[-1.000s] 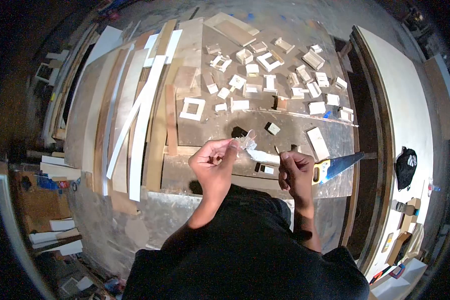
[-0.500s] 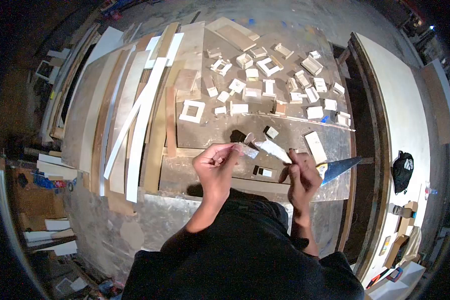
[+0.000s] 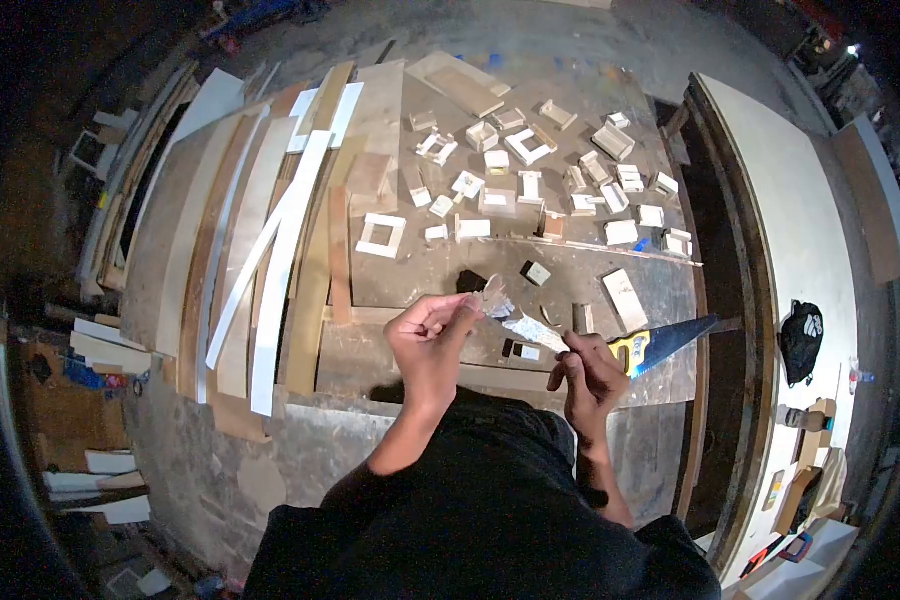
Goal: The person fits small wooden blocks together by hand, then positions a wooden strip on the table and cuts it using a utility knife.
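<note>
My left hand (image 3: 425,345) pinches a small, crinkled, translucent piece (image 3: 495,297) between thumb and fingers; its exact kind is unclear. In my right hand (image 3: 592,380), a whitish flat strip with a rough-looking surface (image 3: 535,330) is gripped at its near end. The strip points toward the left hand, and its far end meets or nearly meets the translucent piece; I cannot tell if they touch. Below the strip lies a small dark block with a white face (image 3: 523,350). A small wooden cube (image 3: 537,272) sits just beyond.
A handsaw (image 3: 670,347) with a yellow handle lies right of my right hand, near a wooden block (image 3: 625,300). Several small wooden assemblies (image 3: 530,146) cover the table's far side. Long boards (image 3: 290,240) are stacked at left. A side bench (image 3: 790,220) holds a black bag (image 3: 802,342).
My right hand has moved left and slightly down, bringing the strip closer to the piece in my left hand. The left hand has barely moved; the camera view has shifted a little.
</note>
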Action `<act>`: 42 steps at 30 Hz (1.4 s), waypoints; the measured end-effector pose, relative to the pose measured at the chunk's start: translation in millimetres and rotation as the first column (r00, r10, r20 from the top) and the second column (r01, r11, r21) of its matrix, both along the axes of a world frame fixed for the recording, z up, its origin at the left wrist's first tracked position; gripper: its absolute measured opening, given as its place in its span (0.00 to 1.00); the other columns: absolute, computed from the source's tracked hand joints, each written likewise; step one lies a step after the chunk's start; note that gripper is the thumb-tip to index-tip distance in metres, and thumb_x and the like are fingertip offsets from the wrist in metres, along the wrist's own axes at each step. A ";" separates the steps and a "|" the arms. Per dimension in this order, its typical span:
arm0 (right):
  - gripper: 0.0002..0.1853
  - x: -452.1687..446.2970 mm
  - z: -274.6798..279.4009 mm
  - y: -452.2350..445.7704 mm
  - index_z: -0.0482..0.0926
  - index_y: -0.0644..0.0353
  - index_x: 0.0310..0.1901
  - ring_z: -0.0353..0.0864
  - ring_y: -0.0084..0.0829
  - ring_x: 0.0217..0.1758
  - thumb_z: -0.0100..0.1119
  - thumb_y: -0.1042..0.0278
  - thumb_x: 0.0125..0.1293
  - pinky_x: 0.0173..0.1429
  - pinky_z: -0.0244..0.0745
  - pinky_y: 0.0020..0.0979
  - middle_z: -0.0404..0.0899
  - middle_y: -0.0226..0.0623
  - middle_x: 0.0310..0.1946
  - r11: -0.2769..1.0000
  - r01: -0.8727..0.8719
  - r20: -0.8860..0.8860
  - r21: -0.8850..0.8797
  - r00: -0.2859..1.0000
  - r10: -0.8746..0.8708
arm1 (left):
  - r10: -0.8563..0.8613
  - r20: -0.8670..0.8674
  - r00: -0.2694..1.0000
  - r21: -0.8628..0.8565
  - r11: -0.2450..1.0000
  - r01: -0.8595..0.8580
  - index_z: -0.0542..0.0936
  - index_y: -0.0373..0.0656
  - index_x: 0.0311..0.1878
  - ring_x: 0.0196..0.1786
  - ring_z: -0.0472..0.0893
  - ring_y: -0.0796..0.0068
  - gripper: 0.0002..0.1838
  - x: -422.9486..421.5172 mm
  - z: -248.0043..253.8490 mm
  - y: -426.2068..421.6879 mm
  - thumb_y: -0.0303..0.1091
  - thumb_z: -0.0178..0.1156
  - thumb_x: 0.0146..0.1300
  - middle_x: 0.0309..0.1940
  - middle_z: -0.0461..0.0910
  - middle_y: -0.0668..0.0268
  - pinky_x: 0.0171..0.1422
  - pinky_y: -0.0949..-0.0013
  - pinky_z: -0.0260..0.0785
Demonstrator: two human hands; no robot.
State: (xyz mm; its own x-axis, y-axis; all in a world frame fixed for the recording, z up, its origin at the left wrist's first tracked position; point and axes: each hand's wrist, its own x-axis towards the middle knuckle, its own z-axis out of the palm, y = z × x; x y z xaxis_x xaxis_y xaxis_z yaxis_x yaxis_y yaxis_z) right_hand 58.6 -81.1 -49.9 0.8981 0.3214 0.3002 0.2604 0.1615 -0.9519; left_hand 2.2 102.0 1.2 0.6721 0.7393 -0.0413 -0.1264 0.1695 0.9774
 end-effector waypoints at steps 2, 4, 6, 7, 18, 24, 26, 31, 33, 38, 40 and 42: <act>0.12 1.7 8.3 1.2 0.82 0.70 0.54 0.77 0.24 0.24 0.55 0.77 0.73 0.24 0.73 0.23 0.78 0.41 0.35 0.998 0.020 -0.039 0.052 0.999 -0.018 | -0.028 0.016 0.999 0.101 0.995 0.026 0.83 0.29 0.41 0.38 0.83 0.81 0.05 -2.6 0.2 -1.7 0.21 0.66 0.65 0.34 0.86 0.62 0.43 0.79 0.73; 0.12 4.9 6.2 4.1 0.82 0.70 0.54 0.77 0.24 0.24 0.55 0.77 0.73 0.24 0.73 0.24 0.78 0.41 0.35 0.998 0.036 -0.042 0.052 0.999 -0.034 | -0.051 0.059 0.997 0.100 0.994 0.045 0.83 0.29 0.41 0.38 0.83 0.82 0.05 -3.2 1.1 -4.5 0.21 0.66 0.65 0.34 0.86 0.61 0.43 0.79 0.73; 0.12 6.8 9.9 8.9 0.82 0.70 0.53 0.77 0.24 0.24 0.56 0.77 0.73 0.23 0.73 0.24 0.78 0.41 0.35 1.000 0.010 -0.096 0.020 0.995 -0.008 | -0.068 0.105 0.992 0.103 0.993 0.057 0.83 0.29 0.41 0.37 0.83 0.82 0.05 -3.5 1.5 -4.9 0.22 0.66 0.66 0.34 0.86 0.61 0.43 0.79 0.73; 0.12 6.6 6.3 6.7 0.82 0.70 0.53 0.77 0.24 0.24 0.56 0.78 0.72 0.23 0.73 0.24 0.78 0.41 0.35 1.000 -0.002 -0.094 0.023 0.996 0.004 | -0.047 0.092 0.995 0.086 0.996 0.039 0.83 0.30 0.41 0.38 0.84 0.79 0.05 -4.3 1.4 -4.1 0.20 0.66 0.63 0.35 0.86 0.61 0.43 0.77 0.74; 0.11 5.3 8.1 6.0 0.82 0.72 0.51 0.79 0.25 0.23 0.57 0.78 0.71 0.22 0.73 0.24 0.79 0.41 0.34 0.999 0.027 -0.101 0.033 0.995 -0.023 | -0.042 0.067 0.997 0.070 0.997 0.037 0.83 0.31 0.41 0.39 0.85 0.76 0.05 -13.7 -2.0 -2.3 0.17 0.65 0.61 0.35 0.86 0.61 0.45 0.74 0.75; 0.11 3.7 1.3 -2.4 0.82 0.74 0.50 0.78 0.25 0.22 0.56 0.79 0.71 0.21 0.73 0.24 0.79 0.43 0.36 0.998 -0.021 -0.093 0.054 0.995 0.026 | -0.025 0.081 0.996 0.062 0.998 0.020 0.84 0.31 0.41 0.38 0.84 0.79 0.05 -17.5 -5.5 0.2 0.21 0.67 0.62 0.34 0.86 0.62 0.44 0.77 0.73; 0.11 3.9 -0.8 -4.5 0.82 0.75 0.50 0.78 0.25 0.22 0.57 0.79 0.71 0.21 0.73 0.24 0.79 0.43 0.37 0.997 -0.008 -0.126 0.083 0.992 0.018 | -0.022 0.092 0.995 0.105 0.994 0.012 0.82 0.28 0.44 0.36 0.82 0.84 0.07 -18.1 -7.1 -0.2 0.22 0.66 0.65 0.33 0.86 0.62 0.40 0.81 0.72; 0.10 1.7 11.6 -1.9 0.83 0.72 0.50 0.78 0.23 0.25 0.59 0.80 0.69 0.25 0.74 0.23 0.80 0.41 0.35 0.996 -0.089 -0.055 0.018 0.994 0.090 | -0.025 0.083 0.996 0.070 0.997 0.019 0.84 0.32 0.41 0.37 0.84 0.79 0.05 -20.1 -3.6 -3.7 0.22 0.68 0.62 0.34 0.87 0.62 0.43 0.77 0.73; 0.10 3.9 10.3 0.3 0.83 0.73 0.50 0.79 0.23 0.25 0.59 0.81 0.69 0.25 0.74 0.23 0.80 0.41 0.35 0.999 -0.040 -0.090 0.010 0.995 0.041 | -0.030 0.086 0.996 0.057 0.998 0.025 0.84 0.32 0.41 0.37 0.84 0.79 0.05 -21.3 -2.9 -4.8 0.22 0.68 0.62 0.34 0.87 0.62 0.43 0.77 0.73; 0.09 4.5 15.5 -3.1 0.83 0.75 0.48 0.79 0.23 0.24 0.58 0.83 0.68 0.25 0.73 0.23 0.80 0.41 0.33 0.998 0.009 -0.111 0.066 0.994 -0.002 | -0.040 0.102 0.994 0.108 0.994 0.028 0.84 0.32 0.41 0.37 0.84 0.79 0.05 -23.8 -5.8 -3.1 0.22 0.67 0.63 0.34 0.87 0.62 0.43 0.76 0.73; 0.10 1.9 14.0 -5.7 0.83 0.74 0.48 0.78 0.23 0.24 0.59 0.83 0.67 0.25 0.73 0.23 0.80 0.41 0.33 0.998 -0.013 -0.119 0.054 0.993 0.020 | -0.035 0.096 0.995 0.098 0.995 0.026 0.84 0.32 0.40 0.37 0.84 0.79 0.05 -22.9 -3.6 -4.4 0.22 0.66 0.63 0.34 0.87 0.62 0.43 0.76 0.73; 0.11 1.4 10.7 -4.8 0.82 0.74 0.50 0.78 0.24 0.22 0.58 0.79 0.70 0.22 0.73 0.24 0.79 0.41 0.33 0.992 -0.125 0.008 -0.022 0.992 0.125 | -0.032 0.093 0.995 0.086 0.996 0.024 0.84 0.32 0.40 0.37 0.84 0.79 0.04 -22.0 -3.2 -5.2 0.22 0.66 0.63 0.34 0.87 0.62 0.43 0.76 0.73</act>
State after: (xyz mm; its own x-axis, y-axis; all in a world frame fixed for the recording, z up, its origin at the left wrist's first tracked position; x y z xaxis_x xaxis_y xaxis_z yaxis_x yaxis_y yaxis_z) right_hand 60.0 -85.9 -39.2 0.8477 0.4375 0.3001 0.2479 0.1734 -0.9531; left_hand -19.7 96.7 -2.0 0.6902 0.7185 0.0855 -0.2151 0.0909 0.9724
